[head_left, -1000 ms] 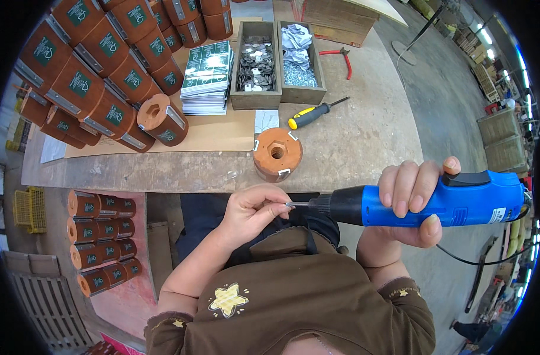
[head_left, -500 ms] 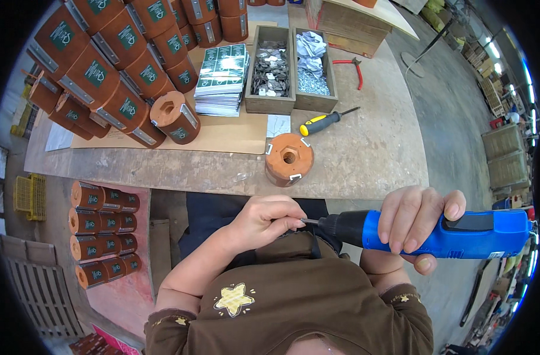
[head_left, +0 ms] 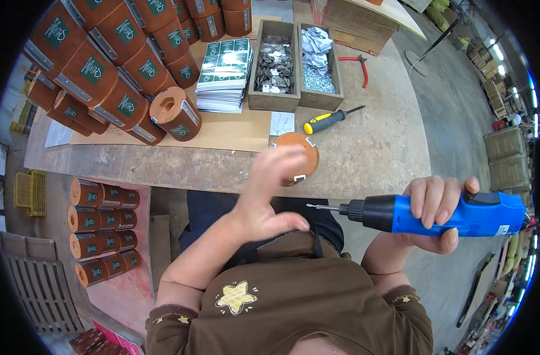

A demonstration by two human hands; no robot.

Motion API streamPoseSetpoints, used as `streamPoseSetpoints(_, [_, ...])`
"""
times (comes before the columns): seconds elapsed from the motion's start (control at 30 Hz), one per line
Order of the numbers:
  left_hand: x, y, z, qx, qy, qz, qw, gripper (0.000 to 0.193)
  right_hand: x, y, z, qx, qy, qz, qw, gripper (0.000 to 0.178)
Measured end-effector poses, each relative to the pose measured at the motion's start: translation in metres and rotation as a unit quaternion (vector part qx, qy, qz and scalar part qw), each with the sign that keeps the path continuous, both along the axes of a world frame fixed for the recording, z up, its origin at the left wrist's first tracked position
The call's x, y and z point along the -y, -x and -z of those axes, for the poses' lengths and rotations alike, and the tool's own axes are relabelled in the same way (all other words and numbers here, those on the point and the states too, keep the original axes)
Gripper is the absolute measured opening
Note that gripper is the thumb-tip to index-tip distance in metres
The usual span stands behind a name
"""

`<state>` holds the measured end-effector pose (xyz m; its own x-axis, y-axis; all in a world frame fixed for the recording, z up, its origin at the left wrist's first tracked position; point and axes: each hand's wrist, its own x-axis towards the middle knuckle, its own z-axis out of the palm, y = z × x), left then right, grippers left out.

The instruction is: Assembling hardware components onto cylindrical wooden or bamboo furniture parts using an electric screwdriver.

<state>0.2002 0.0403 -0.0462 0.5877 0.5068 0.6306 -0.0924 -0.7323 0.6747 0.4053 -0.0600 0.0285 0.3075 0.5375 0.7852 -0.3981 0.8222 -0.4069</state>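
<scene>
I'm holding my left hand [head_left: 264,198] spread wide, seemingly empty, at the front edge of the workbench [head_left: 376,148], my right hand [head_left: 437,206] is gripping the blue electric screwdriver [head_left: 489,214] just off it, and a stray knuckle could be tipping the red-brown cylinder [head_left: 309,158] standing near that edge.

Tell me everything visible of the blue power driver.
The blue power driver has a plastic-looking body, black switch, black nose and thin metal bit. The right hand grips it nearly level, bit pointing left, on the near side of the table. Whether a screw sits on the tip is too small to tell.
</scene>
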Motion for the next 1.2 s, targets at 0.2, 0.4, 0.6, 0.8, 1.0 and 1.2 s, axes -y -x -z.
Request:
streamPoseSetpoints(0.2, [-0.012,-0.012,0.039,-0.121,0.114,-0.145,0.975,0.104,0.001,-0.012,-0.002,0.0,-0.013,0.013,1.0,0.059])
streamPoseSetpoints(0.4, [-0.012,-0.021,0.049,-0.088,0.226,-0.117,0.963,0.095,-0.001,-0.017,0.0,0.001,0.0,0.025,1.0,0.059])
streamPoseSetpoints(0.6, [-0.03,0.002,0.038,-0.147,0.231,-0.073,0.959,0.09,-0.005,-0.025,0.004,0.008,0.006,0.031,0.999,0.06])
streamPoseSetpoints(0.8, [-0.036,0.003,0.041,-0.177,0.247,-0.063,0.951,0.095,-0.02,-0.025,0.012,-0.013,0.018,0.027,0.999,0.06])
streamPoseSetpoints(1.0, [-0.042,-0.002,0.037,-0.203,0.271,-0.009,0.941,0.095,-0.026,-0.032,0.016,-0.031,0.033,0.039,0.998,0.06])
streamPoseSetpoints(1.2, [-0.099,-0.007,0.018,-0.022,0.281,-0.012,0.959,0.064,-0.028,-0.044,0.018,-0.037,0.029,0.047,0.998,0.059])
